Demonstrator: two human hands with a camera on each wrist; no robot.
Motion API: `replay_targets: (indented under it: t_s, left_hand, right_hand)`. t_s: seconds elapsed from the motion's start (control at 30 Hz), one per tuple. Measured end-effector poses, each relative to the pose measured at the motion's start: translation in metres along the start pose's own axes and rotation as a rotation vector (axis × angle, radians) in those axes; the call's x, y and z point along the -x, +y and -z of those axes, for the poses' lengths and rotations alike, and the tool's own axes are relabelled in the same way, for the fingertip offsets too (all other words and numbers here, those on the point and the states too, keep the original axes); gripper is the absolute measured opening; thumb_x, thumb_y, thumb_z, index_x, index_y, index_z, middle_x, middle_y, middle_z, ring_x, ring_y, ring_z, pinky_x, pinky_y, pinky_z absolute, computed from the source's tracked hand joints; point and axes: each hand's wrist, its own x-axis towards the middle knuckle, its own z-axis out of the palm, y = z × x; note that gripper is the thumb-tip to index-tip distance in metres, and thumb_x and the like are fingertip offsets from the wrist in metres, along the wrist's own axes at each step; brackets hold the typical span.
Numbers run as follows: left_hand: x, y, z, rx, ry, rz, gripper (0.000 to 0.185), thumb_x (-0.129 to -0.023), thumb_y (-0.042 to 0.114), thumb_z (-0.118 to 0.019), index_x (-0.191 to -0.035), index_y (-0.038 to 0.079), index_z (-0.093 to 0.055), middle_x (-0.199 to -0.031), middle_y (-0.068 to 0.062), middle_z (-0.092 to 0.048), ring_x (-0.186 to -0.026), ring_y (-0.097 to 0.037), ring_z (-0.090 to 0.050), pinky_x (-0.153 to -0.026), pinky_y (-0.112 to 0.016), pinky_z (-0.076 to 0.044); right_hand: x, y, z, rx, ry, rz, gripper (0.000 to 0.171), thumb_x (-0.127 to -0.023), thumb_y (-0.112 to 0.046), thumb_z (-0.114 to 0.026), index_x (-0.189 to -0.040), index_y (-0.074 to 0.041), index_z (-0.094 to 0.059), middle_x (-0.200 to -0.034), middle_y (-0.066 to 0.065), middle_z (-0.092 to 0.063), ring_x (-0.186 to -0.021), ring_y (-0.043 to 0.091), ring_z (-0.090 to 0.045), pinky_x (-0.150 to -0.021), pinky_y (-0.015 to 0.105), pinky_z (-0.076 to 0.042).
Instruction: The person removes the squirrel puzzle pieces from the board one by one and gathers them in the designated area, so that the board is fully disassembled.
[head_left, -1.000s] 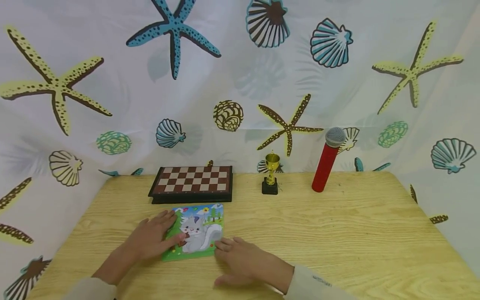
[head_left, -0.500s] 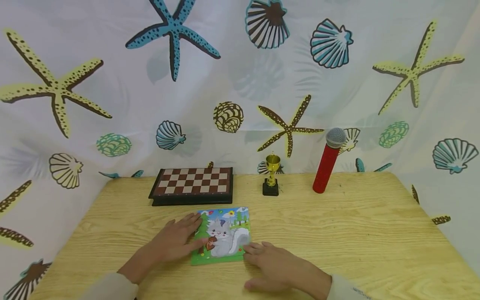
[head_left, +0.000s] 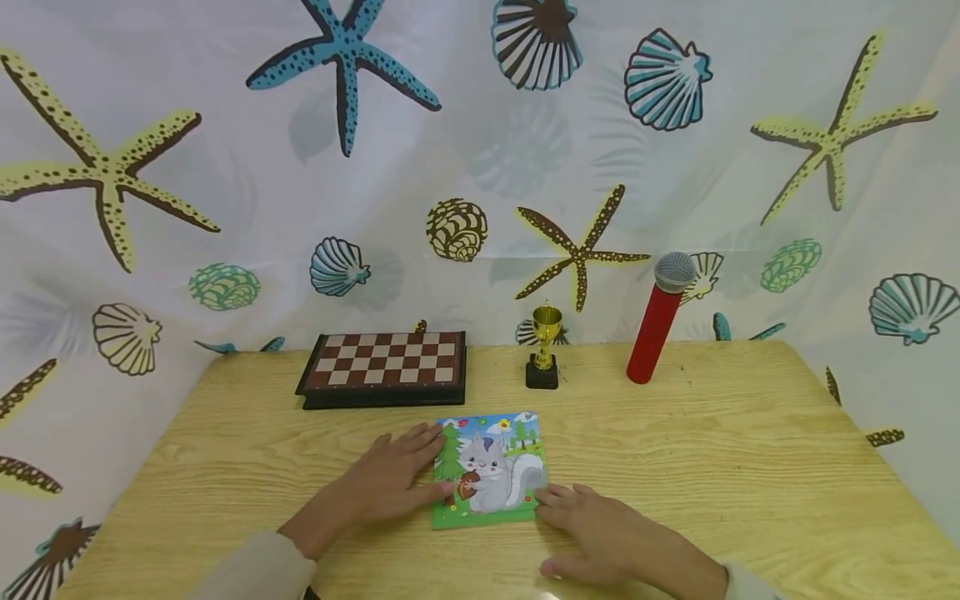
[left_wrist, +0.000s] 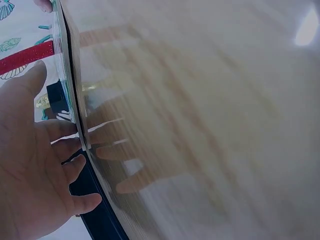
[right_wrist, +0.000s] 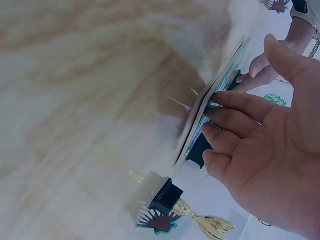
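Note:
A thin square board with a grey squirrel picture (head_left: 491,475) lies on the wooden table between both hands. At its left side is my left hand (head_left: 390,479), its fingers near the upper left edge and its thumb over the picture's lower left. My right hand (head_left: 603,529) has its fingertips at the lower right edge, its thumb spread out near the tabletop. In the right wrist view, the fingers of the right hand (right_wrist: 265,140) meet the board's thin edge (right_wrist: 187,137). The left wrist view shows the left hand (left_wrist: 35,165) with its fingers extended low along the tabletop.
Behind the picture board a chessboard case (head_left: 386,367) lies at the back left. A small gold trophy cup (head_left: 543,342) stands back centre, with a red microphone (head_left: 654,325) upright to its right. A patterned cloth (head_left: 480,167) hangs behind the table (head_left: 750,467).
The squirrel picture board has slid to the right across the table, with both hands moving along at its sides. The chessboard case, trophy cup and microphone have stayed in place.

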Motion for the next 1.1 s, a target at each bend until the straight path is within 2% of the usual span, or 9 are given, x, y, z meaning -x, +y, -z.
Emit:
replay_targets:
  t_s: [0.13, 0.27, 0.37, 0.5, 0.6, 0.77, 0.97, 1.1]
  left_hand:
    - [-0.004, 0.005, 0.0, -0.005, -0.012, -0.013, 0.078, -0.092, 0.066, -0.037, -0.149, 0.013, -0.031, -0.158, -0.004, -0.025, -0.146, -0.027, -0.022, -0.112, -0.062, -0.021]
    - [-0.005, 0.009, 0.003, -0.01, -0.01, -0.01, 0.078, -0.092, 0.066, -0.036, -0.149, 0.013, -0.03, -0.157, -0.004, -0.025, -0.146, -0.026, -0.021, -0.112, -0.062, -0.02]
    - [-0.006, 0.012, 0.005, -0.016, 0.003, -0.01, 0.076, -0.093, 0.063, -0.037, -0.15, 0.013, -0.029, -0.157, -0.004, -0.025, -0.146, -0.026, -0.022, -0.112, -0.062, -0.021]
    - [-0.008, 0.017, 0.005, 0.0, 0.024, -0.049, 0.077, -0.094, 0.062, -0.038, -0.15, 0.01, -0.029, -0.157, -0.007, -0.025, -0.146, -0.026, -0.023, -0.112, -0.062, -0.021]
    - [-0.01, 0.023, 0.002, 0.031, 0.018, -0.097, 0.078, -0.095, 0.06, -0.038, -0.15, 0.006, -0.026, -0.158, -0.011, -0.023, -0.146, -0.027, -0.021, -0.114, -0.059, -0.02]
    - [-0.014, 0.034, -0.004, 0.042, -0.019, -0.143, 0.079, -0.096, 0.061, -0.034, -0.15, 0.004, -0.023, -0.159, -0.013, -0.018, -0.147, -0.027, -0.017, -0.117, -0.053, -0.019]
    - [-0.02, 0.05, -0.007, 0.039, -0.057, -0.18, 0.081, -0.094, 0.064, -0.033, -0.151, 0.008, -0.022, -0.159, -0.009, -0.019, -0.147, -0.025, -0.019, -0.116, -0.054, -0.02]
    - [-0.023, 0.058, -0.009, 0.013, -0.073, -0.202, 0.081, -0.094, 0.065, -0.032, -0.152, 0.009, -0.02, -0.16, -0.006, -0.018, -0.147, -0.023, -0.018, -0.116, -0.054, -0.022]
  right_hand:
    - [0.008, 0.002, 0.001, -0.02, -0.003, -0.013, 0.062, -0.092, -0.055, -0.05, -0.138, -0.014, -0.05, -0.151, 0.002, -0.04, -0.14, 0.025, -0.036, -0.112, 0.047, -0.033]
    - [0.008, 0.003, 0.003, -0.009, 0.042, -0.014, 0.062, -0.093, -0.055, -0.048, -0.139, -0.014, -0.049, -0.148, 0.003, -0.043, -0.136, 0.028, -0.042, -0.109, 0.047, -0.037]
    - [0.003, 0.005, 0.007, 0.008, 0.12, 0.021, 0.057, -0.095, -0.051, -0.049, -0.135, -0.011, -0.053, -0.142, 0.005, -0.051, -0.129, 0.027, -0.05, -0.105, 0.044, -0.043]
    - [-0.012, 0.013, 0.013, 0.005, 0.261, 0.083, 0.039, -0.093, -0.035, -0.059, -0.117, -0.004, -0.064, -0.115, 0.007, -0.068, -0.103, 0.019, -0.066, -0.088, 0.034, -0.053]
    - [-0.025, 0.022, 0.02, -0.071, 0.31, 0.042, 0.032, -0.09, -0.027, -0.065, -0.11, -0.002, -0.067, -0.104, 0.007, -0.071, -0.091, 0.017, -0.067, -0.079, 0.032, -0.054]
    - [-0.048, 0.034, 0.033, -0.213, 0.322, -0.091, 0.032, -0.086, -0.021, -0.071, -0.11, -0.001, -0.068, -0.102, 0.008, -0.07, -0.088, 0.017, -0.062, -0.075, 0.03, -0.053]
    - [-0.072, 0.042, 0.039, -0.273, 0.355, -0.169, 0.027, -0.083, -0.015, -0.073, -0.106, 0.0, -0.07, -0.091, 0.005, -0.067, -0.079, 0.012, -0.056, -0.068, 0.026, -0.049]
    - [-0.084, 0.047, 0.037, -0.287, 0.372, -0.195, 0.02, -0.085, -0.01, -0.071, -0.103, -0.002, -0.071, -0.093, 0.005, -0.068, -0.081, 0.012, -0.058, -0.072, 0.028, -0.051]
